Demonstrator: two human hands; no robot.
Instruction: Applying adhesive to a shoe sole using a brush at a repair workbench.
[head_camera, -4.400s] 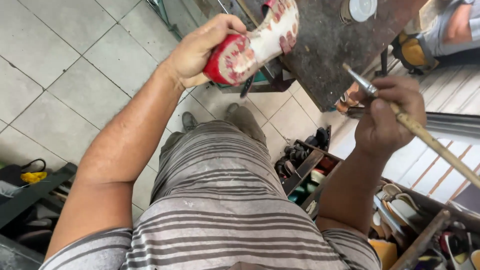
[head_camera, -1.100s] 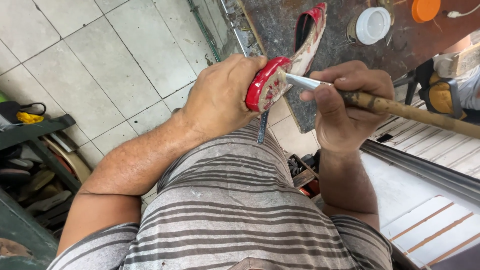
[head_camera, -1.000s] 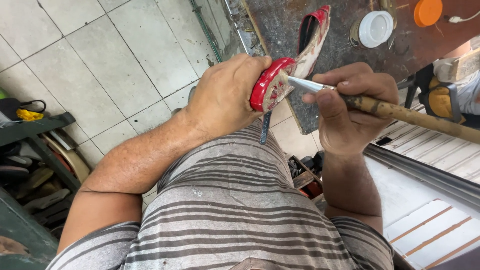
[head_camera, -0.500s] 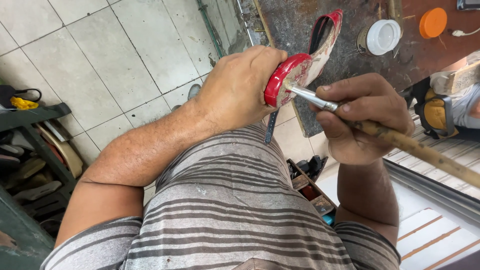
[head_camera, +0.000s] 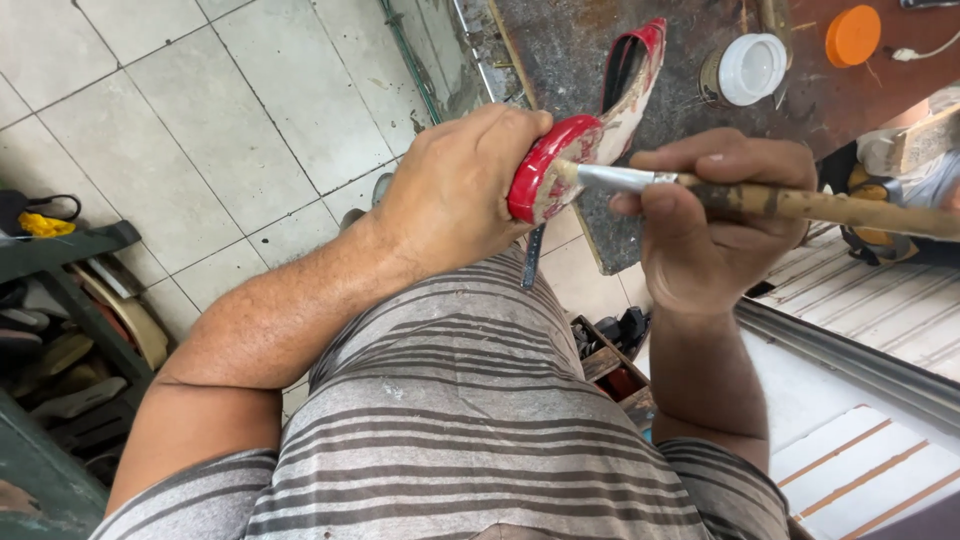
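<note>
A tiled floor (head_camera: 200, 120) lies left of a dark, stained worktop (head_camera: 600, 50) carrying a small tin (head_camera: 745, 70). The left hand (head_camera: 455, 190) grips a red shoe (head_camera: 590, 130) just above the lap, fingers clenched round its heel end. The right hand (head_camera: 715, 220) pinches a brush (head_camera: 760, 198), its tip touching the sole; short, even strokes with the shoe held steady would likely coat it best.

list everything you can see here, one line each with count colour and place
shoe: 1, red, high-heeled, gripped at the heel end over the bench edge
brush: 1, wooden handle with metal collar, tip against the shoe's heel end
workbench: 1, dark and stained, top centre
tin: 1, white lid, on the bench
orange lid: 1, top right on the bench
floor tiles: many, pale grey, left
shelf: 1, green, far left
left hand: 1, holding the shoe
right hand: 1, holding the brush
</note>
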